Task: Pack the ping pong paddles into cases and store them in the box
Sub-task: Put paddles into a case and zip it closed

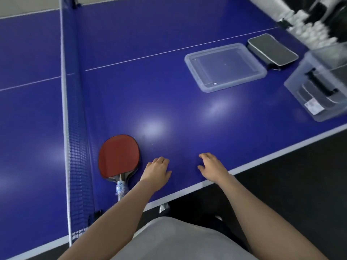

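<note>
A person's grey shirt [178, 241] filled the bottom of the view, with two bare forearms reaching forward over the near edge of a blue ping pong table [150, 91]. The left hand [156, 170] lay low over the table with its fingers loosely curled and nothing in them, just beside a paddle [119, 156] but not touching it. The right hand [212, 167] sat near the table's white edge line, fingers relaxed and slightly spread, also empty; whether either palm touched the surface could not be told. The paddle lay flat, red rubber up, with its handle pointing toward the person, close against the net [75, 128] on its left. Well apart from the hands, toward the far right, a clear plastic lid [225, 67] lay flat on the table. Just beyond the lid's right end lay a grey case [272, 50] with dark edging. At the right edge stood a clear plastic box [319, 87] with dark cases inside it. Behind it, blurred, was a heap of white balls [309, 32]
</note>
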{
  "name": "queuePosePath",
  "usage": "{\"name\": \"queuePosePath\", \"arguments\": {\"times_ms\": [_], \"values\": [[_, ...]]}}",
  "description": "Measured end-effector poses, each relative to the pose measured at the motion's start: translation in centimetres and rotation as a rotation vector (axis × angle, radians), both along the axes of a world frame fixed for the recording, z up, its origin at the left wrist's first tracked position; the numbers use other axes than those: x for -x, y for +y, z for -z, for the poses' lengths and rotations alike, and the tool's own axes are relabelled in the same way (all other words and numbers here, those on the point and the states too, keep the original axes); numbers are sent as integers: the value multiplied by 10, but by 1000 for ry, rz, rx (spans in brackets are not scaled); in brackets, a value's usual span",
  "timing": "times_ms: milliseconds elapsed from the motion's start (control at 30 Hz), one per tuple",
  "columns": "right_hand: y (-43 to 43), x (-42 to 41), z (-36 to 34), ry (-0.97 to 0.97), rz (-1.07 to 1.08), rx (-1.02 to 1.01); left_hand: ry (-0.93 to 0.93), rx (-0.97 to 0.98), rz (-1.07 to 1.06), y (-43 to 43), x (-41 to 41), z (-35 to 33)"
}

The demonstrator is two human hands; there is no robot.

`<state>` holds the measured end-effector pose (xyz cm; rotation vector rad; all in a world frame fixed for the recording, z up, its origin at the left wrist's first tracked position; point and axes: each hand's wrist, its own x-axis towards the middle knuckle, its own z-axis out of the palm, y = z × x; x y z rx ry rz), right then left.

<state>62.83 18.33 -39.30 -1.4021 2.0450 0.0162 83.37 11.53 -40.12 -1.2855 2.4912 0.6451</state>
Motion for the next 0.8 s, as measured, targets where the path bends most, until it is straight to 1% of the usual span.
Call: {"name": "queuePosePath", "arguments": {"times_ms": [133, 233, 367, 600, 800], "values": [[25, 44, -9, -23, 98, 53, -113, -36, 81, -2, 44, -12], [56, 86, -17, -40, 144, 79, -148, -48, 107, 8, 89, -18], [109, 147, -29, -51, 209, 123, -97, -90, 111, 41, 157, -20], [192, 246, -48, -33, 383, 139, 16, -71, 210, 102, 279, -24], [219, 311, -58, -14, 483, 134, 18, -57, 271, 103, 364, -36]]}}
